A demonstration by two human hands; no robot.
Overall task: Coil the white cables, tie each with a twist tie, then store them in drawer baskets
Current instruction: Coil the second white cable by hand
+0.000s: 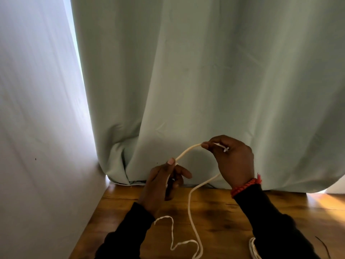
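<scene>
Hands: left hand (162, 182), right hand (231, 157) pinching white cable (188, 149); coil (253, 247) cut off.

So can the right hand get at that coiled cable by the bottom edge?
Probably yes, but not freely: the right hand is pinching the white cable, and the coiled cable lies partly under its sleeve, so it would need to let go first.

A cable (188, 151) is held above the back edge of the table (214, 212), stretched between the left hand (162, 182) and the right hand (231, 157), the right hand being set higher and further back. From the hands the cable is trailed down onto the table, where loose bends are laid near the front edge, between the two sleeves. A second coil (253, 248) is placed at the front right, beside the right sleeve (270, 227). A curtain (205, 81) is hung behind the table, and a wall (37, 109) is set along the left edge.
</scene>
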